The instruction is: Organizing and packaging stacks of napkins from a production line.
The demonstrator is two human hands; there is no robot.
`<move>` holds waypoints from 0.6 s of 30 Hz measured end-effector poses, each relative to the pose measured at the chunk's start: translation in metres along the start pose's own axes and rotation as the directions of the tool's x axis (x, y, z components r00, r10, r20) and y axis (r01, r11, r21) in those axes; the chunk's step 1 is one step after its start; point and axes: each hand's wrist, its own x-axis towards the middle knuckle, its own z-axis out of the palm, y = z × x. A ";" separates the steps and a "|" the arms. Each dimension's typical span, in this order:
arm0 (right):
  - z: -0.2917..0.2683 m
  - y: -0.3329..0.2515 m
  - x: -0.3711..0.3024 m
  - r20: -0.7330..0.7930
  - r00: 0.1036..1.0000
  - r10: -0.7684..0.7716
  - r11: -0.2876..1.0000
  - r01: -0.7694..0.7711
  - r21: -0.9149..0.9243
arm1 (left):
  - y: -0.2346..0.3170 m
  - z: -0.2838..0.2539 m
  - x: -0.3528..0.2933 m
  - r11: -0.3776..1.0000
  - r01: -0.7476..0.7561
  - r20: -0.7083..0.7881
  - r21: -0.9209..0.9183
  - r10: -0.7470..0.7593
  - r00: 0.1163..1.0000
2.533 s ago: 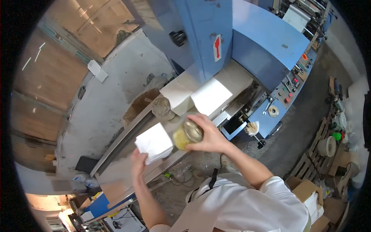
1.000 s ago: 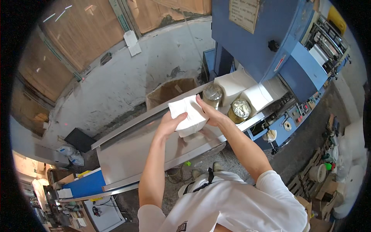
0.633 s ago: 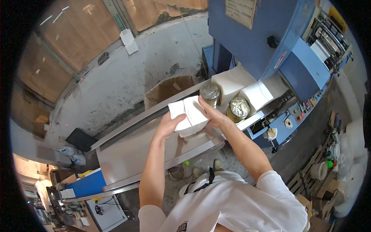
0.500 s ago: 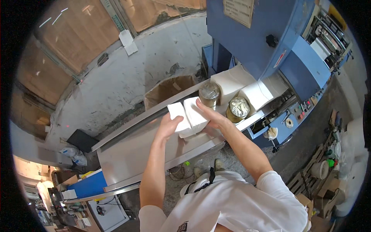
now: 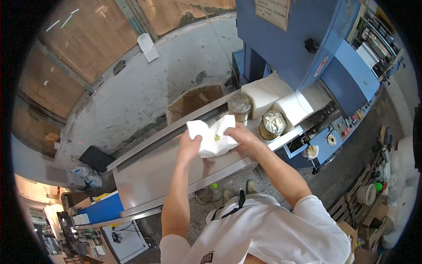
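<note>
A stack of white paper napkins (image 5: 205,144) is held above the metal trough, parted in the middle like an opened book. Small yellow-green printed marks show on the inner face of its right half. My left hand (image 5: 189,146) grips the left half, thumb on top. Around the right half my right hand (image 5: 241,135) is closed, its thumb near the inner face. Beyond my right hand stand two round canisters with shiny tops, a far canister (image 5: 240,107) and a near canister (image 5: 272,124). Behind them lie two rows of white napkins, a far row (image 5: 263,93) and a near row (image 5: 293,107).
The metal trough (image 5: 145,185) with raised sides runs from lower left to the blue machine (image 5: 281,48). A carton (image 5: 193,104) stands behind the trough, against the wall. At right are a control panel (image 5: 340,132) and a wooden pallet (image 5: 351,193).
The napkin stack has been spread wider, so the printed inner face now shows. My right thumb has moved down from the top edge. The canisters have stayed in place.
</note>
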 end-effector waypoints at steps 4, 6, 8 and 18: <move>-0.029 0.001 0.003 -0.076 0.996 0.041 0.996 -0.034 0.083 | -0.044 -0.041 -0.009 0.841 0.152 0.067 -0.518 -0.137 0.988; -0.032 -0.010 -0.006 -0.015 1.000 -0.025 0.994 0.026 0.105 | -0.079 -0.067 -0.021 0.798 0.175 0.043 -0.577 -0.184 0.982; -0.036 -0.016 -0.009 0.006 1.000 -0.020 0.996 0.020 0.090 | -0.141 -0.098 -0.037 0.721 0.172 0.032 -0.672 -0.204 0.978; -0.010 -0.001 0.002 0.059 0.993 -0.105 0.918 0.120 -0.379 | -0.098 -0.069 -0.082 0.945 -0.089 -0.093 0.314 0.124 0.988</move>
